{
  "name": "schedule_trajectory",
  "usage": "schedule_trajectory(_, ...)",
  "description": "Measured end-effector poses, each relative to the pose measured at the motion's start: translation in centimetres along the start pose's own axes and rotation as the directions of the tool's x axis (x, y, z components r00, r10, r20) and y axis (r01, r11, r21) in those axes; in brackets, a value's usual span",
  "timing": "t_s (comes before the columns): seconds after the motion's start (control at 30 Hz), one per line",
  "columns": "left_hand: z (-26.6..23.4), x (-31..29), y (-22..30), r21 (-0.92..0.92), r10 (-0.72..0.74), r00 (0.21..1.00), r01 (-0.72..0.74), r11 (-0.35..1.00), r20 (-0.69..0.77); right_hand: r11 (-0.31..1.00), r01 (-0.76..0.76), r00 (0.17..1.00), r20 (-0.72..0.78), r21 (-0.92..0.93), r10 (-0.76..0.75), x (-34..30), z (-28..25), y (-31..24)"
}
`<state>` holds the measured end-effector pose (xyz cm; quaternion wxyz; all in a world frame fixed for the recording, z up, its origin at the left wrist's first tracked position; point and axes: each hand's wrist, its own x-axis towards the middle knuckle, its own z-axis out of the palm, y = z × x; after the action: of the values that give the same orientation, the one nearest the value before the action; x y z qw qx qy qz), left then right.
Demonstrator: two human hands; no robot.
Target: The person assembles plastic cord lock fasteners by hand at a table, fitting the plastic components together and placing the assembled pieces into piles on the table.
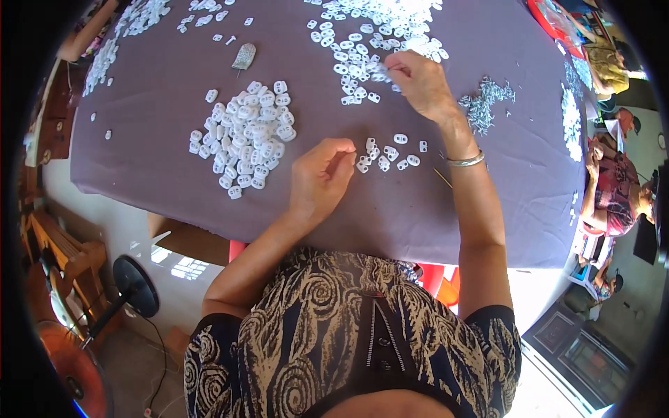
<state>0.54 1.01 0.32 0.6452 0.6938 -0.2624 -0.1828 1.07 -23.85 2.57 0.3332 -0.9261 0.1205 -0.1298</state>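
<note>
Head view: a red tray [540, 17] at 2 o'clock holds something clear; white 2-holed ovals [247, 132] heap at 10 and 12 o'clock. Left hand [322, 177] and right hand [423, 80] look pinched; on what, I cannot tell.

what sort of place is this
Perhaps a home or small workshop: a cloth-covered table bears heaps of small white pieces and a heap of small metal pieces, with other people nearby.

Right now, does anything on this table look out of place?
Only slightly: two small white pieces lie by themselves near the left edge of the purple tablecloth, apart from the white heap beside the left hand. They look like strays, though they may have been set there.
</note>
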Motion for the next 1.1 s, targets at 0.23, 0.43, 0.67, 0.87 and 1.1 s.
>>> schedule_trajectory(0.23, 0.1, -0.1, -0.2, 0.022, 0.032, 0.999, -0.031, 0.999, -0.021, 1.000, 0.006, 0.997, -0.074, 0.024, -0.004, 3.8, 0.5, -0.9)
schedule_trajectory(0.43, 0.2, 0.1, 0.0, 0.028, 0.024, 0.999, -0.023, 0.999, -0.031, 0.944, 0.315, 0.948, 0.073, -0.095, -0.309, 6.7, 1.9, -0.9)
schedule_trajectory(0.67, -0.1, 0.0, 0.0, 0.031, 0.059, 0.997, -0.058, 0.998, -0.049, 0.911, 0.357, 0.927, 0.195, -0.208, -0.319, 8.0, 1.9, -1.4)
schedule_trajectory(0.87, -0.1, 0.2, 0.5, 0.016, 0.083, 0.996, -0.082, 0.996, -0.045, 0.910, 0.376, 0.926, 0.021, -0.173, -0.378, 8.6, 1.9, -1.5)
schedule_trajectory(1.1, -0.1, 0.2, 0.4, 0.040, 0.105, 0.992, -0.103, 0.994, -0.064, 0.850, 0.470, 0.883, 0.152, -0.238, -0.445, 8.1, 3.1, -2.7)
